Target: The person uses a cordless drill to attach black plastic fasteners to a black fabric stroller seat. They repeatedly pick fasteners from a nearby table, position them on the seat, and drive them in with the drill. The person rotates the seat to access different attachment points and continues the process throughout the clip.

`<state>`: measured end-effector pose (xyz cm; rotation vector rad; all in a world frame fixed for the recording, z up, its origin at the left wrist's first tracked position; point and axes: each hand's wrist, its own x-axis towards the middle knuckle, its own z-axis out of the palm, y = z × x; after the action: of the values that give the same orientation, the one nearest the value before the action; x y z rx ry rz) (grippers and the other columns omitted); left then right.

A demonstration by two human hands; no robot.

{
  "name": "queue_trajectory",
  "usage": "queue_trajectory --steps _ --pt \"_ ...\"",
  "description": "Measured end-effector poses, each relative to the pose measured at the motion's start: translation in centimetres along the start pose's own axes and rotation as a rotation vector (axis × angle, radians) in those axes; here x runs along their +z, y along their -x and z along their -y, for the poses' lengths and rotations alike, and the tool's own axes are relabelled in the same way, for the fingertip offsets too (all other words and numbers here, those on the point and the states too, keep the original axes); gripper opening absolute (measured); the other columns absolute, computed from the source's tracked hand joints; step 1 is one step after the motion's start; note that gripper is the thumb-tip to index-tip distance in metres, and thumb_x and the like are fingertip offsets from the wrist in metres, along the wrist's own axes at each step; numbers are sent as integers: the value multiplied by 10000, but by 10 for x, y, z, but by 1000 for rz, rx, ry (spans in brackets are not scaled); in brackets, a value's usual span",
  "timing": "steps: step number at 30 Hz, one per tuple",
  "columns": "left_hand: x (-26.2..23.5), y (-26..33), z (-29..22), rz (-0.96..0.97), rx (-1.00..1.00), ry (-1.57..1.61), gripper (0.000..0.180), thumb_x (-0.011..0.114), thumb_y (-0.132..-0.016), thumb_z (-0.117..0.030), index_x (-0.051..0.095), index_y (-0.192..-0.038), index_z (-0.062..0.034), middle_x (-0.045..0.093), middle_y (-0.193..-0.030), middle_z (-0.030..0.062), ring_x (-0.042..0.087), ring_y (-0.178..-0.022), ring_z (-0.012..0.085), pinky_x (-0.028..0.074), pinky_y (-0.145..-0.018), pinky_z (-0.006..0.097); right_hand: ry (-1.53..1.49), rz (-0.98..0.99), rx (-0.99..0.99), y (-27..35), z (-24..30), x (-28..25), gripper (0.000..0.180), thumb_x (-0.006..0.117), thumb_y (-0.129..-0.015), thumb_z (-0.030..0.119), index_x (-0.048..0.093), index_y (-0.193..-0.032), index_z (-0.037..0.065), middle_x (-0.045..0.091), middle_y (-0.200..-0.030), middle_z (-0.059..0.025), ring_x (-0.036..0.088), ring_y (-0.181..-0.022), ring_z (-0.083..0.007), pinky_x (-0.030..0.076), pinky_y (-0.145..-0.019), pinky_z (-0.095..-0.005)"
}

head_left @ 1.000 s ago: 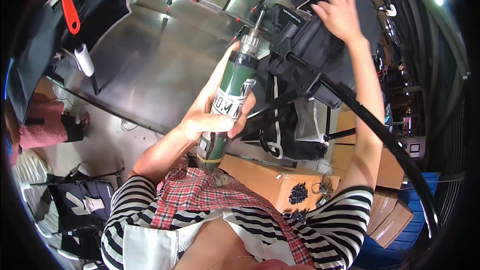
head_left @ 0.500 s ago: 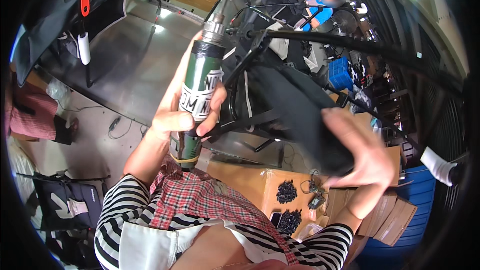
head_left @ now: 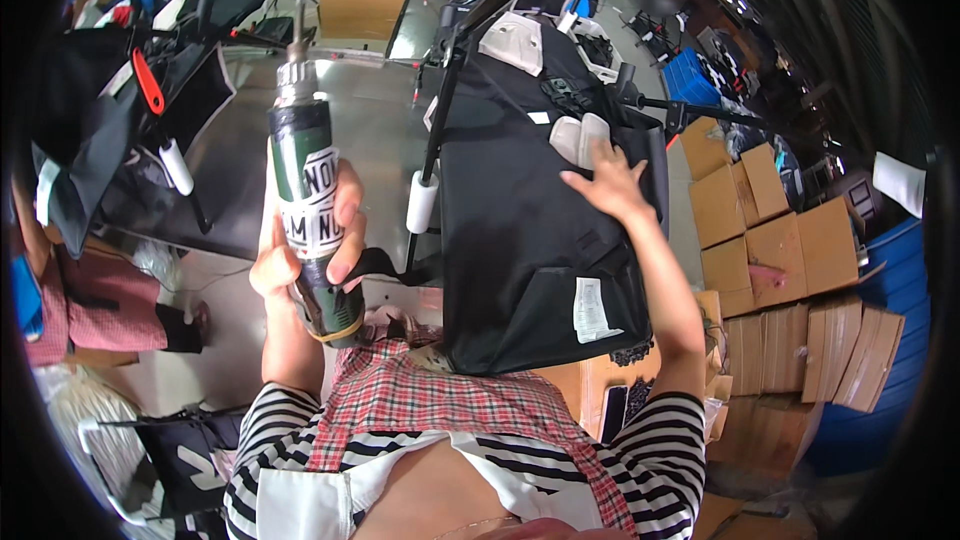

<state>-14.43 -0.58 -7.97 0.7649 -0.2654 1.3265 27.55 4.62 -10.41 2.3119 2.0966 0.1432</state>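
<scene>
Work on the black fabric seat looks not finished, since the left hand has its grip closed around the green power screwdriver, raised at left away from it, while the right hand rests open-fingered on its far right part above the table.

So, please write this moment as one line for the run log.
left hand: grips green power screwdriver, tip up | right hand: flat on black fabric seat | seat: over metal table
</scene>
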Motion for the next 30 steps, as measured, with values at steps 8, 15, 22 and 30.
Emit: queue_trajectory --steps 8,15,22,30 --pt "-10 3 -11 9 -20 -18 904 785 -825 -173 166 -1454 23 443 -985 173 568 -579 161 557 -454 260 -293 392 66 4 -61 -42 617 898 -626 317 664 -1088 -17 714 -990 -190 693 -909 -313 522 -818 -405" --pt "-12 -10 -11 25 -104 0 910 799 -808 -169 192 -1461 13 460 -990 183 582 -584 183 564 -469 282 -938 -65 -85 -1 -26 -186 173 742 -839 18 686 -1002 11 699 -869 -13 632 -796 -83 518 -751 -252" --pt "-12 -12 -12 6 -164 34 934 767 -775 -124 177 -1499 -81 460 -1003 204 573 -578 200 553 -466 308 -1147 -498 -413 -9 158 -223 253 726 -865 85 709 -1095 -19 737 -1031 -107 676 -964 -126 520 -865 -271" --pt "-15 -8 -20 -26 -167 24 987 784 -763 -150 145 -1515 -114 475 -975 193 584 -563 196 560 -455 297 -1098 -853 -177 32 146 -190 303 605 -1016 248 701 -1036 -38 651 -874 0 518 -807 -64 436 -751 -225"
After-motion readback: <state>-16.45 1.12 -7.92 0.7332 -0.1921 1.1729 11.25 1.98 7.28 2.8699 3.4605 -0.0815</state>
